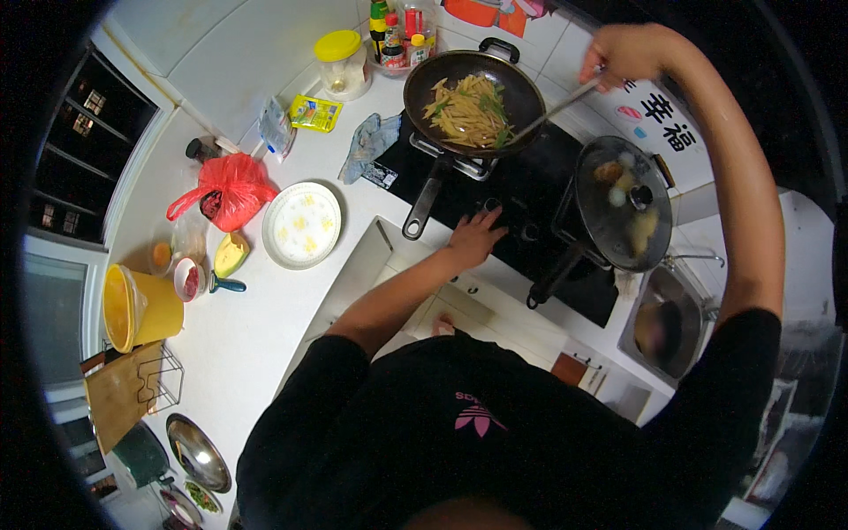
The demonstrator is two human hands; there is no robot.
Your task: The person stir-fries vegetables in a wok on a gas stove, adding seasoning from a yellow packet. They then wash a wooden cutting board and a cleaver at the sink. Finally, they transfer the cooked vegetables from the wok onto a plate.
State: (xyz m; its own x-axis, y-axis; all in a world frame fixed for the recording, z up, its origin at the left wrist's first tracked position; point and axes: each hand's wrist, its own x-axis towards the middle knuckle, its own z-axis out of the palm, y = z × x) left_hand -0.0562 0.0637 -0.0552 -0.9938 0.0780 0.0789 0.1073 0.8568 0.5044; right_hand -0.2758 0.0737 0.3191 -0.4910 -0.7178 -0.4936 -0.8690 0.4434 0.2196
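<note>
My right hand (626, 56), raised at the upper right, grips the handle of a metal spatula (560, 108), whose far end reaches into the wok (419, 122). Pale food strips with green pieces (467, 109) lie in the wok. My left hand (477, 237) holds nothing; its fingers are spread at the front of the black gas hob (513, 175), by a control knob. To its left the wok's long handle (427, 199) points towards me. A pan under a glass lid (619, 232) is on the right burner, with pieces of food visible through the glass.
On the left counter are a patterned white plate (301, 255), a red plastic bag (235, 189), a peeler (228, 285) and a yellow bin (156, 311). A blue-grey cloth (371, 142) lies beside the hob. Sauce bottles (393, 50) stand behind; a steel sink (695, 338) is at right.
</note>
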